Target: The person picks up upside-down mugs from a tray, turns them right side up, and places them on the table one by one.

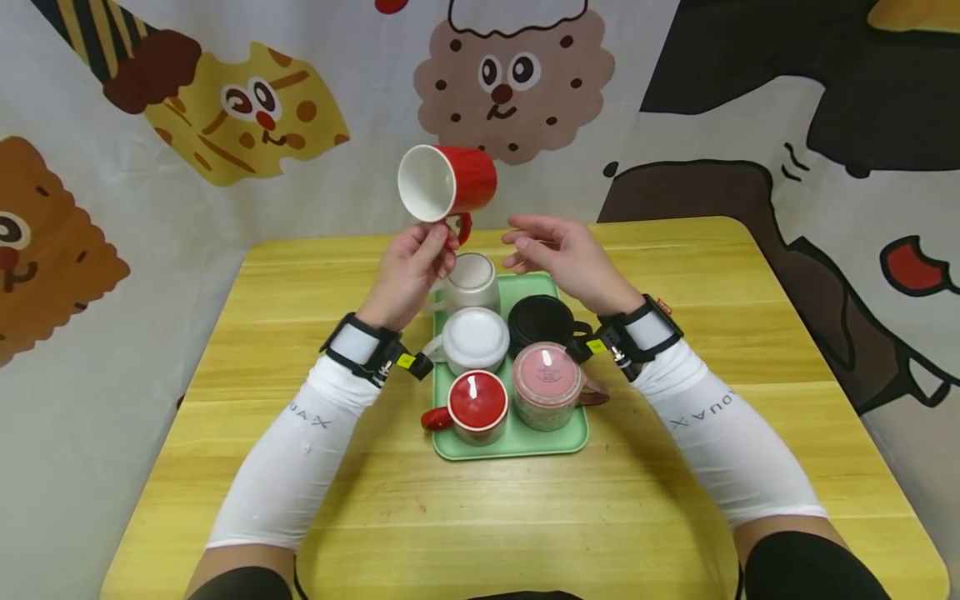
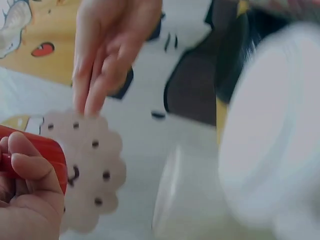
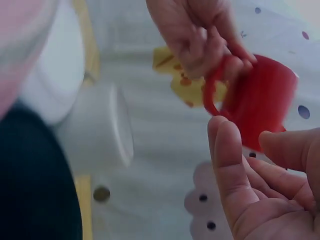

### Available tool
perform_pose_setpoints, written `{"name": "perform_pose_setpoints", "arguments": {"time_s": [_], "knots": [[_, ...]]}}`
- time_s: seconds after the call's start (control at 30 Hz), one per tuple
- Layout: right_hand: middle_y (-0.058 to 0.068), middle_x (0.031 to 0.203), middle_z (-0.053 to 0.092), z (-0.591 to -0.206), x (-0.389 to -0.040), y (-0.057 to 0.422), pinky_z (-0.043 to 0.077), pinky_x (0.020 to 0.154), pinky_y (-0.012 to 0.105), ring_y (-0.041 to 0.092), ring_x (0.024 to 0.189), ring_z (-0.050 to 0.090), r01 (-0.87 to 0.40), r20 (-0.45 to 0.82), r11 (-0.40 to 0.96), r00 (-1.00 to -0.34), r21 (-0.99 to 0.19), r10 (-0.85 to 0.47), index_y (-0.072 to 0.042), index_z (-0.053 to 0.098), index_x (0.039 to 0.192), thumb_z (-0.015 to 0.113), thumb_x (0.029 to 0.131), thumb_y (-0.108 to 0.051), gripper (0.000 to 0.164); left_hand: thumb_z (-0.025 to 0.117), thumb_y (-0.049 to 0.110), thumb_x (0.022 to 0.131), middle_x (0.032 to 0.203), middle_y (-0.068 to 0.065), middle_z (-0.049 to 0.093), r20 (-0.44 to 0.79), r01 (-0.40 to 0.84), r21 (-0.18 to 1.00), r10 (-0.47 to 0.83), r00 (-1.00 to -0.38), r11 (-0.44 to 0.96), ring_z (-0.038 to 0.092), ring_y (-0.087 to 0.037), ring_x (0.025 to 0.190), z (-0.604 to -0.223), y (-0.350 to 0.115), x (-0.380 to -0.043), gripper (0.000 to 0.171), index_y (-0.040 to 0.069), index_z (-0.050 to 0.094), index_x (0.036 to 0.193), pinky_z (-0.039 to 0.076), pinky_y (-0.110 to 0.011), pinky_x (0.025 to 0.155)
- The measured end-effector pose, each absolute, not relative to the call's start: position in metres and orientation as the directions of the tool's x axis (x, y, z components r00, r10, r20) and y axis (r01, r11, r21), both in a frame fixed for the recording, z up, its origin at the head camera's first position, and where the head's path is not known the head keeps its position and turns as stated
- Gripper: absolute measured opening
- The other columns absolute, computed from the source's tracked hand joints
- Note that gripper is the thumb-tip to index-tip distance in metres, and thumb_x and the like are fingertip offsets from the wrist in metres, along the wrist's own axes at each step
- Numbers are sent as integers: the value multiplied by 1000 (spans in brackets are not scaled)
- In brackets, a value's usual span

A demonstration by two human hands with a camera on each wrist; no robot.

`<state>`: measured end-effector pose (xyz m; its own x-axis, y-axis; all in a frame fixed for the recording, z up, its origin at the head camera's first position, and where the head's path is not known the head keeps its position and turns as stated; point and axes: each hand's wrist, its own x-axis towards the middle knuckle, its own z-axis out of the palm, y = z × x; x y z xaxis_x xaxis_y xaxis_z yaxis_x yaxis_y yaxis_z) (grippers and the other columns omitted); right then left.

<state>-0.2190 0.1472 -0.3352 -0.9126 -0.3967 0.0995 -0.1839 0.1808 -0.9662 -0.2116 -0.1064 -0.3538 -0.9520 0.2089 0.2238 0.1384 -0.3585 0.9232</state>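
A red mug (image 1: pixel 476 179) with a white inside is held up over the far end of the tray, tipped on its side with its mouth facing left. My left hand (image 1: pixel 405 271) grips it near the handle; in the right wrist view the fingers (image 3: pixel 235 67) curl at the red handle. Just right of the mug, my right hand (image 1: pixel 566 258) is raised with loosely extended fingers and holds nothing. Below both hands, a green tray (image 1: pixel 510 446) carries a pale mug (image 1: pixel 472 287), a white mug (image 1: pixel 475 337), a black mug (image 1: pixel 540 321), a pink mug (image 1: pixel 550 379) and a red-topped mug (image 1: pixel 477 400).
The tray lies on a yellow wood-grain table (image 1: pixel 420 517). Behind the table's far edge hangs a white cloth (image 1: pixel 367 92) printed with cartoon snacks. Mug handles stick out past both sides of the tray.
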Motion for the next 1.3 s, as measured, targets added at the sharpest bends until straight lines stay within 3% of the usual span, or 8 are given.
{"name": "perform_pose_setpoints", "arguments": {"time_s": [0.17, 0.4, 0.7, 0.97, 1.3], "knots": [[8, 136, 66, -343, -220, 169, 59, 94, 34, 25, 107, 73, -242, 140, 267, -926, -933, -351, -9, 55, 153, 60, 111, -22, 45, 50, 13, 114, 94, -7, 61, 245, 215, 948, 110, -963, -236, 56, -13, 75, -360, -129, -220, 21, 1, 63, 103, 46, -20, 65], [8, 138, 65, -357, -220, 198, 59, 91, 38, 22, 105, 71, -320, 195, 460, -934, -828, -298, -11, 55, 154, 60, 111, -26, 46, 54, 24, 113, 95, -9, 62, 243, 242, 969, 6, -970, -52, 57, -13, 75, -373, -160, -231, 39, -15, 58, 111, 48, -20, 65], [19, 143, 61, -379, -215, 229, 54, 99, 57, 39, 117, 66, -391, 233, 635, -918, -667, -320, -5, 55, 152, 63, 109, -26, 49, 57, 31, 112, 98, -10, 63, 151, 142, 987, -118, -981, 76, 58, -12, 76, -391, -193, -241, 44, -13, 61, 114, 51, -22, 69], [23, 145, 57, -398, -210, 242, 57, 94, 56, 39, 115, 66, -361, 174, 697, -929, -619, -327, -2, 52, 154, 66, 108, -20, 52, 58, 27, 111, 94, -8, 64, 96, 66, 984, -185, -978, 163, 60, -11, 72, -407, -209, -250, 38, -11, 65, 112, 51, -22, 65], [24, 147, 54, -406, -202, 247, 57, 94, 57, 42, 117, 65, -353, 119, 726, -928, -590, -354, -3, 48, 157, 65, 108, -23, 56, 55, 28, 113, 103, -23, 65, 96, 30, 949, -197, -976, 313, 61, -13, 73, -431, -225, -255, 44, -15, 64, 115, 51, -22, 67]]}}
